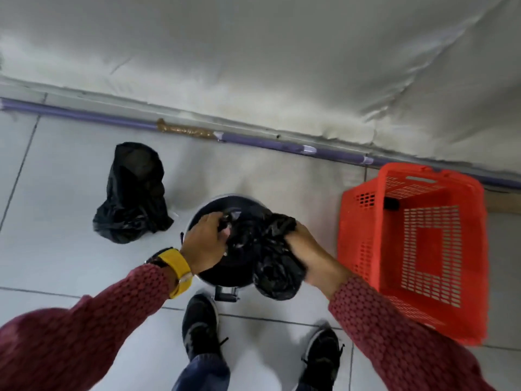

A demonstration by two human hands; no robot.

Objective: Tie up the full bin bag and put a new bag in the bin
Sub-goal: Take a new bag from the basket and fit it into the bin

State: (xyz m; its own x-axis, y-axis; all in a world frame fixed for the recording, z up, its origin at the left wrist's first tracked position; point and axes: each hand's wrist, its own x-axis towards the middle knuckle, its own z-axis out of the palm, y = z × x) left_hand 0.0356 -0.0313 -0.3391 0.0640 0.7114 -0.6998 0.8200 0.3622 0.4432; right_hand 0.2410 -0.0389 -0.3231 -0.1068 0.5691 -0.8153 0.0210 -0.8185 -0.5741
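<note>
Full bag point(132, 193) is out, standing on the floor left of the bin point(225, 203), well apart. Both hands are over the bin mouth: left hand point(205, 244) pinches the new bag point(267, 258) at the rim, right hand point(306, 249) clutches the bunched rest. Next: find the opening (still crumpled), spread it, fold the edge over the rim all round, then push the bottom down.
</note>
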